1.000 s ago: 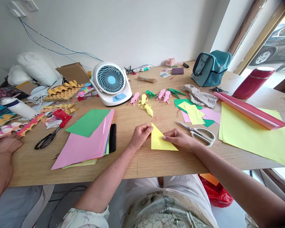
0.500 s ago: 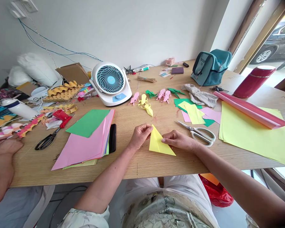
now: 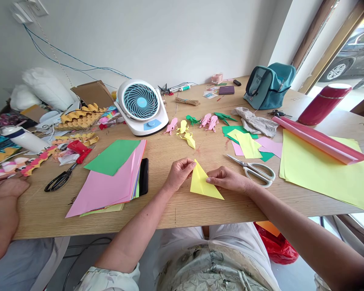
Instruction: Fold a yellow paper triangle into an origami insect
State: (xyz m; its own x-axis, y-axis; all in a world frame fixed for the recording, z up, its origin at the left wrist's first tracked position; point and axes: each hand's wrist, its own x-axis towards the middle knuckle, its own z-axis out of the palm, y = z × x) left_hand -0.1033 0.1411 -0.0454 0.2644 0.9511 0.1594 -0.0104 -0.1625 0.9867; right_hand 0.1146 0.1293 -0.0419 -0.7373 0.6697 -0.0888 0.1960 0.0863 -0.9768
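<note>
- Yellow paper triangle, head view: btwn both hands, nr the front edge of the wooden table.
- Top corner points away from the wearer; the sharp lower corner points near-right. Long axis = slanted long edge, running far-left to near-right.
- Left hand: narrow pinch, fingertips on top corner.
- Right hand: thumb & fingers closed on the long edge, abt midway.
- White-handled scissors: beside right hand, tips pointing far-left.
- Small paper figures, pink/yellow/green: beyond the hands.
- Paper stack: off left, w/ black phone alongside.
- Another person's hand: far left, nr cut-paper strips.
</note>
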